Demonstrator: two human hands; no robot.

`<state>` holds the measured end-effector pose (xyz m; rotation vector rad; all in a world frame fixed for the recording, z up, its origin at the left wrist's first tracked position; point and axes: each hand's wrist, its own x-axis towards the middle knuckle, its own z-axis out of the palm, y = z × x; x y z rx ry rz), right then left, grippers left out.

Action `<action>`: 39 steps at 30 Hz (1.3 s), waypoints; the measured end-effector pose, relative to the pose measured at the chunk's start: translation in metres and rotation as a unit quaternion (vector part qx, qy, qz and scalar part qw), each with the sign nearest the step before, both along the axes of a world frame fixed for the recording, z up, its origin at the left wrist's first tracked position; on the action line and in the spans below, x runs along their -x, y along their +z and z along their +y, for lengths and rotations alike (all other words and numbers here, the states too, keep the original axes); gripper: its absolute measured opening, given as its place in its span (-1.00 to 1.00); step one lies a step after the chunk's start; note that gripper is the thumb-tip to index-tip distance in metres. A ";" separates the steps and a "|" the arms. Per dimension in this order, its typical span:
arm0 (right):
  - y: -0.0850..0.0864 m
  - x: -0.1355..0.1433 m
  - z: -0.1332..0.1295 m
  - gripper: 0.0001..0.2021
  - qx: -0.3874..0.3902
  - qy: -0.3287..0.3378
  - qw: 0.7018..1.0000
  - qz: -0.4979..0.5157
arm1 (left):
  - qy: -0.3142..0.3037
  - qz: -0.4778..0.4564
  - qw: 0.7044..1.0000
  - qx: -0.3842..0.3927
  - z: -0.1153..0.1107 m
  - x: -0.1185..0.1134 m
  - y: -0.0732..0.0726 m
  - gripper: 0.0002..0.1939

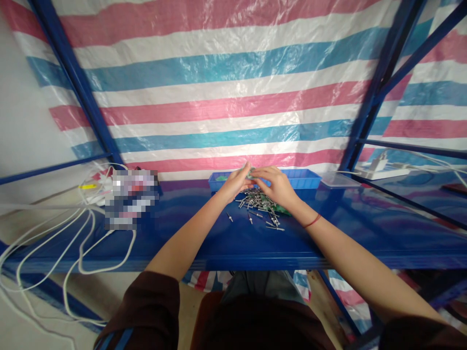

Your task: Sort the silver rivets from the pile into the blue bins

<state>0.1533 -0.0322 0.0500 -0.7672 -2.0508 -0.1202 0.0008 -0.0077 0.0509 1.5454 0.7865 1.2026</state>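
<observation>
My left hand (236,184) and my right hand (278,187) meet above the table, in front of a long blue plastic tray (305,180). Between their fingers is a small pale green piece (251,172), too small and too covered to name. Both hands are closed about it, the left with its thumb up. Just below them lies a heap of silver pop rivets (260,200), and several loose ones are scattered toward the front. Something green (282,210) lies at the heap's right side, partly behind my right wrist. More green shows in the tray's left end.
The blue table (219,245) has upright blue posts at both sides. White cables (87,248) loop over its left part, beside a blurred-out item (133,199). At right are a clear plastic lid (341,180) and a white power strip (386,170). A striped sheet (226,97) hangs behind.
</observation>
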 end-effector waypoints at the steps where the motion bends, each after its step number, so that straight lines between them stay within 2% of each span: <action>1: 0.000 0.001 0.000 -0.75 -0.013 0.004 1.000 -0.016 | 0.012 -0.012 1.000 -0.009 0.000 0.000 0.000 -0.64; 5: -0.002 0.004 -0.001 -0.76 -0.030 -0.012 0.999 0.004 | 0.101 0.029 0.990 -0.099 0.005 0.007 -0.002 -0.74; 7: -0.002 0.007 -0.001 -0.80 0.013 -0.027 0.997 0.071 | 0.167 0.088 0.966 -0.179 0.007 0.011 -0.002 -0.75; 9: -0.002 0.010 0.000 -0.76 0.100 -0.019 0.982 0.159 | 0.210 0.154 0.928 -0.265 0.006 0.013 -0.001 -0.76; 12: -0.003 0.014 0.003 -0.67 0.238 0.048 0.937 0.252 | 0.198 0.233 0.884 -0.353 0.001 0.013 0.000 -0.77; 14: -0.004 0.015 0.007 -0.65 0.286 0.076 0.912 0.284 | 0.158 0.263 0.873 -0.380 -0.001 0.011 -0.001 -0.76; 16: -0.005 0.016 0.010 -0.67 0.303 0.077 0.899 0.307 | 0.114 0.275 0.869 -0.395 0.000 0.010 -0.003 -0.74; 18: -0.007 0.016 0.014 -0.71 0.312 0.075 0.893 0.316 | 0.073 0.280 0.873 -0.392 0.005 0.011 -0.006 -0.71; 21: -0.007 0.019 0.022 -0.77 0.318 0.073 0.896 0.300 | 0.053 0.264 0.904 -0.333 0.019 0.020 -0.006 -0.66; 23: -0.003 0.024 0.030 -0.79 0.298 0.058 0.910 0.281 | 0.085 0.215 0.931 -0.283 0.029 0.032 -0.004 -0.64; 25: 0.003 0.032 0.041 -0.81 0.247 0.034 0.933 0.260 | 0.150 0.125 0.949 -0.246 0.038 0.047 0.001 -0.62; 28: 0.013 0.051 0.063 -0.82 0.155 -0.012 0.964 0.217 | 0.239 0.001 0.953 -0.188 0.047 0.070 0.005 -0.63; 30: 0.016 0.065 0.076 -0.80 0.130 -0.053 0.975 0.171 | 0.272 -0.041 0.949 -0.152 0.050 0.082 0.005 -0.66; 34: 0.012 0.074 0.089 -0.78 0.191 -0.143 0.971 0.019 | 0.283 -0.001 0.954 -0.101 0.053 0.090 -0.001 -0.70; 36: 0.010 0.065 0.088 -0.75 0.194 -0.168 0.966 -0.014 | 0.275 0.053 0.953 -0.111 0.054 0.089 -0.004 -0.71; 39: 0.011 0.034 0.079 -0.81 0.184 -0.171 0.967 -0.039 | 0.265 0.152 0.936 -0.174 0.052 0.082 -0.007 -0.74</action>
